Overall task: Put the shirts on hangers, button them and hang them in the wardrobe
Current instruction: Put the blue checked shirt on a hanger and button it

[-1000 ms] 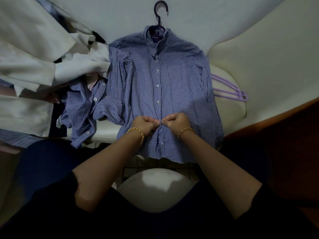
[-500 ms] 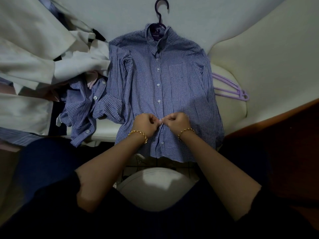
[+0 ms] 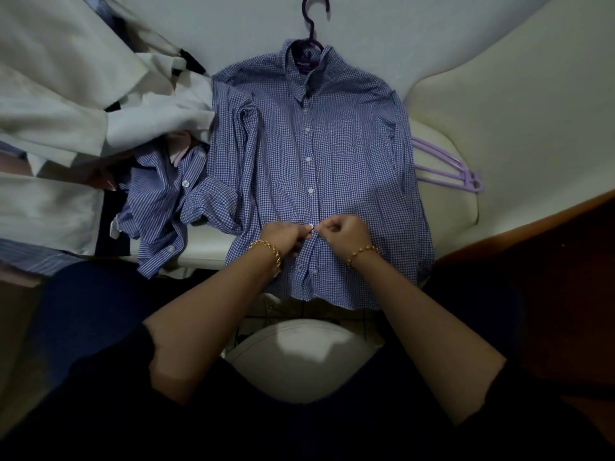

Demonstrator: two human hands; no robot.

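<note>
A blue checked shirt (image 3: 349, 154) lies flat on a pale cushioned seat, front up, with a dark purple hanger (image 3: 312, 15) in its collar. Three upper buttons are fastened. My left hand (image 3: 283, 236) and my right hand (image 3: 342, 232) meet at the placket low on the shirt. Both pinch the fabric around a white button (image 3: 311, 226) between them. Two more buttons show below my hands.
A second blue checked shirt (image 3: 159, 207) lies crumpled to the left, beside a heap of white garments (image 3: 60, 104). Lilac hangers (image 3: 446, 168) rest on the seat to the right. A brown wooden edge (image 3: 532, 221) runs along the right. A white stool (image 3: 299, 357) sits below.
Both hands have moved a little up the placket, from a lower button to the one above it. The shirt's lower front has shifted slightly with them.
</note>
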